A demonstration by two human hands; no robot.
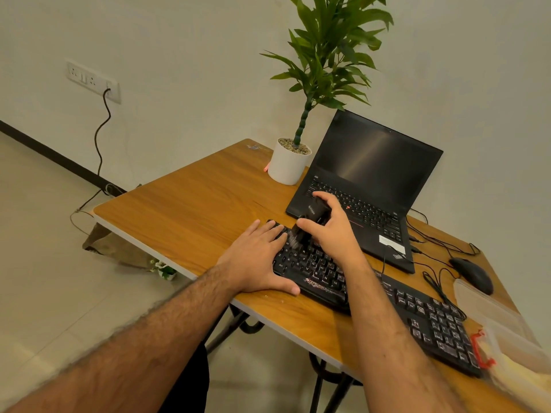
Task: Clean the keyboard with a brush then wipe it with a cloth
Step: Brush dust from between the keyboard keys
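A black keyboard [417, 311] lies diagonally across the wooden table [185, 204]. My left hand [256, 257] rests flat on the keyboard's left end, fingers spread, thumb along the front edge. My right hand [331, 225] grips a black brush [313, 216] and holds it upright over the upper left keys. Its bristles [293, 238] look blurred and touch the keys. No cloth can be made out for certain.
An open black laptop [366, 186] stands right behind the keyboard. A white potted plant [287, 165] sits at the back. A black mouse [474, 275], loose cables and a clear plastic box with a red clip [507, 338] lie at the right.
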